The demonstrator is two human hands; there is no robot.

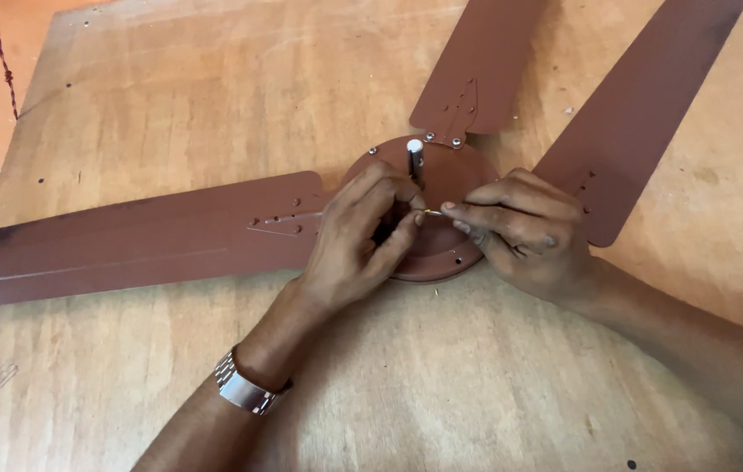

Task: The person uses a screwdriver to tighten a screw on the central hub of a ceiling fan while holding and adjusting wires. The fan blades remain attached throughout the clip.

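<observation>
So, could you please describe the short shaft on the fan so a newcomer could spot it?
Find the brown ceiling fan lying on the wooden table. On its round hub, just above the left hand, a short dark shaft stands upright, alone in having a white tip.

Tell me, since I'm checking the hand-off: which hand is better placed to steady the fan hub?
Probably the left hand: it already lies over the hub beside the shaft, while the right hand pinches a thin pin.
</observation>
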